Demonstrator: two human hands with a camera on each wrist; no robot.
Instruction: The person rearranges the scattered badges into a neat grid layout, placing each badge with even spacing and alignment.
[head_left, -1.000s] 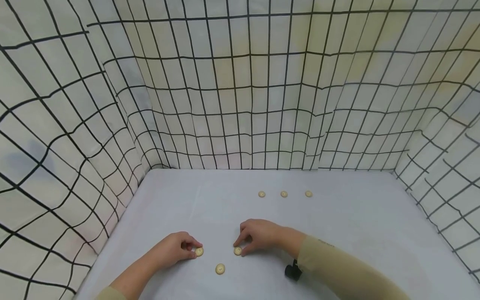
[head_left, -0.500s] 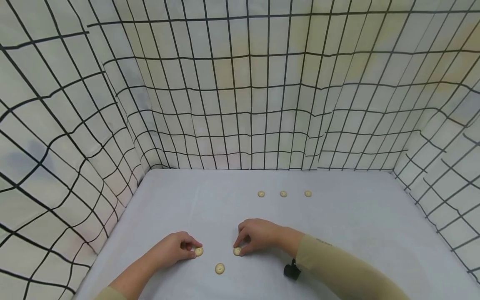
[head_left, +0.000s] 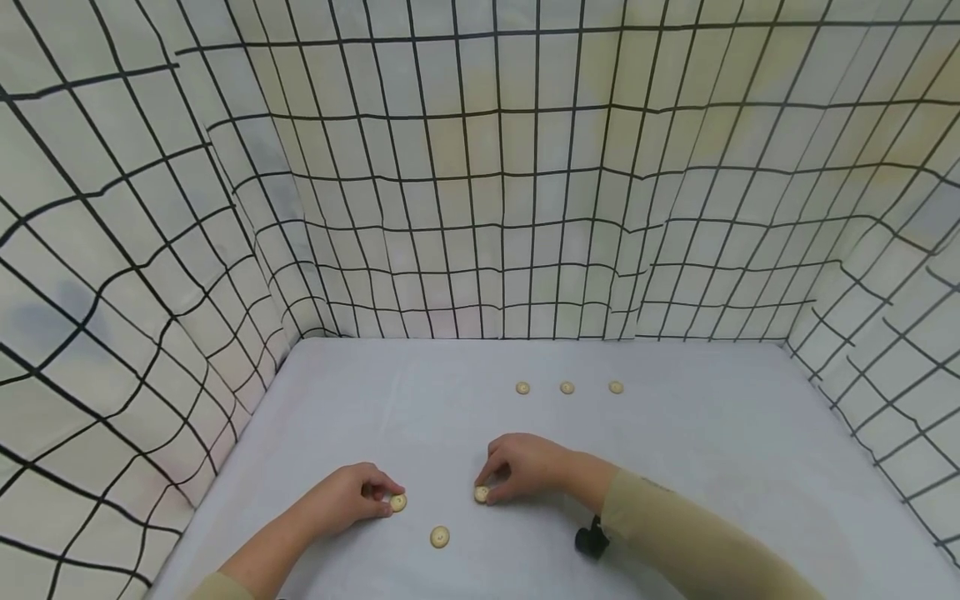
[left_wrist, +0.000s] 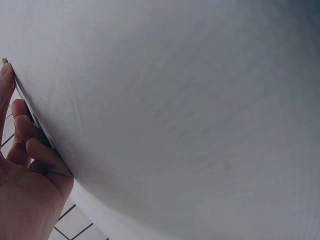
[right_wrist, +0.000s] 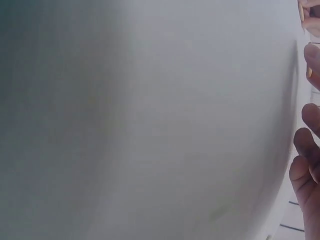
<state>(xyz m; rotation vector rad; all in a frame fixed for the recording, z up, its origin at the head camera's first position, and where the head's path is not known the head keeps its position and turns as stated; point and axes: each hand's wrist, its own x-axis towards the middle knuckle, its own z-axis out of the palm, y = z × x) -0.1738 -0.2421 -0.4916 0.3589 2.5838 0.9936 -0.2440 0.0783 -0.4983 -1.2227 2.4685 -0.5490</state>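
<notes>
In the head view my left hand [head_left: 348,498] pinches a cream-coloured button [head_left: 398,502] between thumb and forefinger, low over the white tabletop. To its right, my right hand [head_left: 528,468] pinches another cream button [head_left: 482,494] the same way. Nearer the front, a third button [head_left: 439,537] lies on the cloth between the two hands, touched by neither. The left wrist view shows only part of the left hand [left_wrist: 32,185], with a sliver of the button at its fingertips. At the right edge of the right wrist view, the right hand's curled fingers [right_wrist: 306,142] show.
Three more buttons lie in a row towards the back: a left one [head_left: 522,387], a middle one [head_left: 567,387] and a right one [head_left: 616,387]. White walls with a black grid [head_left: 480,192] enclose the white table [head_left: 712,433]. A black device [head_left: 592,540] hangs under the right wrist.
My right hand has shifted slightly right and away from me, carrying its button along. The left hand and the other buttons stay where they were.
</notes>
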